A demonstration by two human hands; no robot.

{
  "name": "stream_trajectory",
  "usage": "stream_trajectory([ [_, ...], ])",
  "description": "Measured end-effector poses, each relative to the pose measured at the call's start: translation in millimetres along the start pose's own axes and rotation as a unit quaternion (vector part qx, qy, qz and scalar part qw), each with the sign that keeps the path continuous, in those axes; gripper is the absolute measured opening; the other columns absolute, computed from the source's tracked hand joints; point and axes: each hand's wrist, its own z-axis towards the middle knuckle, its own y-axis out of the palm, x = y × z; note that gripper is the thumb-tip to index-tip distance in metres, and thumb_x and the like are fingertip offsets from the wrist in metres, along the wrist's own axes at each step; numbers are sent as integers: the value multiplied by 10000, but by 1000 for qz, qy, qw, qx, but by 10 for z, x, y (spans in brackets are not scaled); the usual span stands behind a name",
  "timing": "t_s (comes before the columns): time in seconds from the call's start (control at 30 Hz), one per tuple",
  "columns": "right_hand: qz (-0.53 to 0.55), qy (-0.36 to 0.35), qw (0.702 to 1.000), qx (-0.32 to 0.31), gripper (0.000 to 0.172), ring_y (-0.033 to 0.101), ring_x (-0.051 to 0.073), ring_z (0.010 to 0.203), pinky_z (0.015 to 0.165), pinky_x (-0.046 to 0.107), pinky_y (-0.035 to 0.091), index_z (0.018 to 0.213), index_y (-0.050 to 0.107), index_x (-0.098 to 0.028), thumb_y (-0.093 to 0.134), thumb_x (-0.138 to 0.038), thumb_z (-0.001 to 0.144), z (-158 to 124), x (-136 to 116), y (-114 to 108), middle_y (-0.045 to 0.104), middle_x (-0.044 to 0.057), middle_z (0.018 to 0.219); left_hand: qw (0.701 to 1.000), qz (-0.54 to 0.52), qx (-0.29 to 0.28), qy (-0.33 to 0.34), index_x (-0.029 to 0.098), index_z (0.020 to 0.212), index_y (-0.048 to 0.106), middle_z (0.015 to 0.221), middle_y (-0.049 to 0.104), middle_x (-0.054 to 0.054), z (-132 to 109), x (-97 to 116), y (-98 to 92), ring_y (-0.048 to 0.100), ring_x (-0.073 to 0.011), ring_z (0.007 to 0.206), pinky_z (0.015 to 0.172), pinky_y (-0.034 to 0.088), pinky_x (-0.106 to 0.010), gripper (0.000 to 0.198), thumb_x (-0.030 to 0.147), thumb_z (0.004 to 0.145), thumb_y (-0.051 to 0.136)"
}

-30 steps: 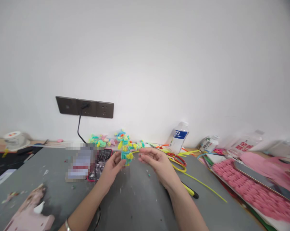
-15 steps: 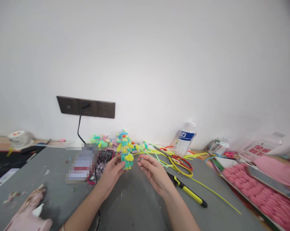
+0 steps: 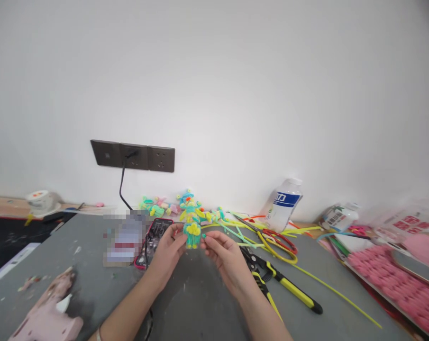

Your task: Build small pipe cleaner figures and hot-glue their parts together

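Note:
My left hand point(image 3: 166, 255) is closed on a small teal and yellow pipe-cleaner figure point(image 3: 192, 235), held upright over the grey table point(image 3: 200, 308). My right hand point(image 3: 224, 255) sits just right of the figure with thumb and fingertips pinched near its lower side; what they pinch is too small to name. Finished pipe-cleaner figures point(image 3: 157, 206) lie in a row by the wall behind.
A phone in a pink case point(image 3: 153, 235) lies left of my hands. Yellow-handled pliers point(image 3: 278, 282) and loose pipe cleaners point(image 3: 271, 237) lie to the right. A plastic bottle point(image 3: 283, 203), pink fuzzy material point(image 3: 392, 279), a pink glue gun point(image 3: 47, 317) and a wall socket strip point(image 3: 132, 155) surround them.
My right hand has moved in toward the figure and closed its fingers beside it. The view has shifted right, bringing the pliers fully into sight.

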Motion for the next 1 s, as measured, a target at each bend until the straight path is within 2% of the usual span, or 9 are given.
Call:
stream_trajectory([
  [0.33,-64,-87,994,15,270,465,107,571,555,229,377,671,701,-174,863,-367,573,-4,143,84,591,-28,609,995,70,-36,67,193,721,481,656,468,73,-7,-55,-63,468,-90,628,590,393,-192,366,346,685,812],
  [0.43,-95,-116,989,11,223,482,115,594,582,235,379,696,695,-179,829,-339,617,8,184,71,603,-25,636,990,101,-45,87,191,713,493,671,496,59,-8,-54,-71,454,-98,633,584,381,-193,347,364,709,793],
  [0.6,-134,-158,978,16,192,533,146,666,630,251,409,701,668,-181,790,-327,673,1,209,67,601,-11,692,978,150,-52,135,183,728,606,679,548,40,-20,-30,-62,502,-111,642,602,400,-202,230,350,735,763],
  [0.77,-163,-205,965,31,165,521,155,668,628,260,418,698,659,-185,753,-319,720,-49,226,93,576,-8,694,966,192,-54,165,193,673,665,708,642,-13,-42,-3,-37,631,-202,853,743,481,-260,140,283,689,772],
  [0.87,-167,-229,958,39,146,525,158,672,613,259,414,704,659,-190,746,-305,730,-71,227,102,577,-2,721,965,191,-61,168,200,694,685,814,701,-55,-52,-2,-40,629,-254,1034,841,498,-301,119,274,672,776],
  [1.0,-179,-249,951,41,126,520,165,679,605,266,401,704,667,-197,741,-292,739,-75,222,94,578,6,737,971,177,-72,147,198,722,700,861,713,-68,-48,-23,-55,638,-255,1015,895,502,-335,166,305,647,802],
])
